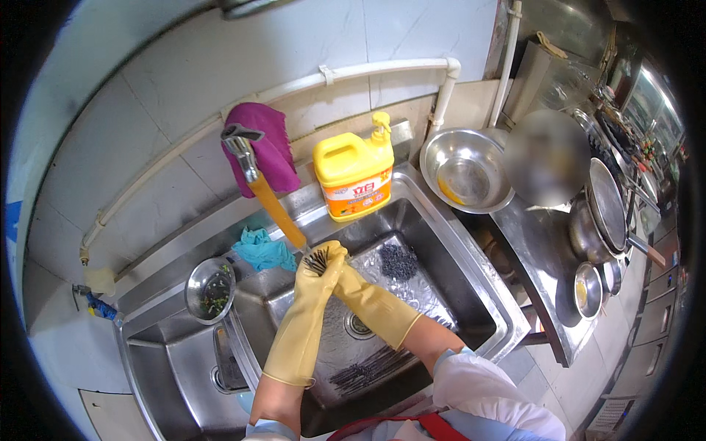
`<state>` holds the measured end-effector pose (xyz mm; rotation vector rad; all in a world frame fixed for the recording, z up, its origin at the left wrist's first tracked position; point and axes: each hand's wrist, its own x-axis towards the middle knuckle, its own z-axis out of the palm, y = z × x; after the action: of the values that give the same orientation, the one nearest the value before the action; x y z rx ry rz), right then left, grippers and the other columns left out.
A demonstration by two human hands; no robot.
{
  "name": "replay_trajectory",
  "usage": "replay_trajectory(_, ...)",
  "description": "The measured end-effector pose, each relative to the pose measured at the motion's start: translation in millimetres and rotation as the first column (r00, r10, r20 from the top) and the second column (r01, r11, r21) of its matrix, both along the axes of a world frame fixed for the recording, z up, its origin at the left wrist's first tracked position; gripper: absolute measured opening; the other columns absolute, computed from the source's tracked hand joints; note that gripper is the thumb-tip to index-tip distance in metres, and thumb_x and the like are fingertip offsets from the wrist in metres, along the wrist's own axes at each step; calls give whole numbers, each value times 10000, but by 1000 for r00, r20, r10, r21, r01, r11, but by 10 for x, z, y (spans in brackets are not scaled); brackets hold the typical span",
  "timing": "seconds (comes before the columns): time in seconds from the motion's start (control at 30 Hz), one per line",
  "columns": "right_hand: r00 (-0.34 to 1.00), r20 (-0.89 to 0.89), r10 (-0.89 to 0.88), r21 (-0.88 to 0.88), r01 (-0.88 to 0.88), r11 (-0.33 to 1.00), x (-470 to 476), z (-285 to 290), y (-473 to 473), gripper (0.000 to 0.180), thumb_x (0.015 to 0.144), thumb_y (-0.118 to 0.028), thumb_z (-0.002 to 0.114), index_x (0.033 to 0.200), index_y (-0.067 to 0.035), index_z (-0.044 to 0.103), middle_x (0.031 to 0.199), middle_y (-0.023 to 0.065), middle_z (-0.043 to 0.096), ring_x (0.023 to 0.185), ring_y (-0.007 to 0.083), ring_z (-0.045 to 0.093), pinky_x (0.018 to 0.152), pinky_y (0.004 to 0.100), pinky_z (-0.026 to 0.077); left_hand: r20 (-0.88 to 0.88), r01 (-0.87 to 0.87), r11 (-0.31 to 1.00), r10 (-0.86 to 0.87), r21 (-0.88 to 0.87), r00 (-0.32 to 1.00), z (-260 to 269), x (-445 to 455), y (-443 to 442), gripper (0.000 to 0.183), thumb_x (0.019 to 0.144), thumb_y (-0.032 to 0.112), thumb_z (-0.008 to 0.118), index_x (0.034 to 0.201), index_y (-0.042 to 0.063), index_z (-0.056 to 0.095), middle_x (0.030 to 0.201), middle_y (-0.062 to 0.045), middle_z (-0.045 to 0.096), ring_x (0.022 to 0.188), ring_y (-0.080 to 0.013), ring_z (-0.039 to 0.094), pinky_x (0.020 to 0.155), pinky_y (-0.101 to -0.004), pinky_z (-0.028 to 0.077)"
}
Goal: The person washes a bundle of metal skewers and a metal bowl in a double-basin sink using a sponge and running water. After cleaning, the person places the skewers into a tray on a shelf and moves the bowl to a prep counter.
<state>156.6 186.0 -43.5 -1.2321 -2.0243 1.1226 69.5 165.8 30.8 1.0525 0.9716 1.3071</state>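
Observation:
Both my hands wear long yellow rubber gloves and meet above the right sink basin (pixel 463 297). My left hand (pixel 310 278) is closed around a bundle of thin dark sticks (pixel 316 263), probably chopsticks, whose ends fan out at the top. Pressed against it, my right hand (pixel 337 267) also clasps the bundle; its fingers are partly hidden. The orange tap hose (pixel 278 212) ends right behind the gloves. More dark sticks (pixel 369 372) lie on the wet basin floor near me. A dark mesh scourer (pixel 398 262) rests farther back, beyond the drain (pixel 358 325).
A yellow detergent jug (pixel 356 179) stands on the back rim. Left of it are a turquoise cloth (pixel 265 251) and a steel bowl with food scraps (pixel 210 289). The left basin (pixel 176 358) adjoins. At right, a steel basin (pixel 466 171) and pans (pixel 601 220) crowd the counter.

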Motion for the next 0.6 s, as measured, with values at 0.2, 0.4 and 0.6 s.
replay_trajectory(0.2, 907, 420, -44, 67, 17, 998, 393, 302, -492, 461, 773, -128, 631, 1190, -5, 479, 1033, 203, 602, 908, 326, 609, 780, 414, 501, -162, -153, 977, 128, -146, 978, 177, 36, 8, 115, 842, 125, 644, 865, 16, 672, 598, -38, 580, 533, -117, 536, 558, -255, 458)
replay_trajectory(0.4, 524, 711, 470, 34, -692, 721, 694, -408, -1649, 630, 776, -201, 618, 1327, -1, 387, 1389, 209, 368, 1264, 348, 391, 1039, 428, 340, -122, -162, 981, 149, -109, 981, 184, 27, -19, 138, 864, 134, 605, 884, 15, 673, 601, -24, 560, 534, -98, 507, 545, -239, 432)
replay_trajectory(0.6, 488, 753, 442, 43, -706, 706, 592, -916, -1770, 688, 819, -301, 550, 1398, -33, 292, 1481, 189, 237, 1359, 340, 242, 1107, 486, 168, -217, -181, 978, 156, -101, 964, 223, -8, -16, 149, 856, 144, 608, 891, 15, 673, 592, -38, 553, 519, -117, 504, 538, -246, 433)
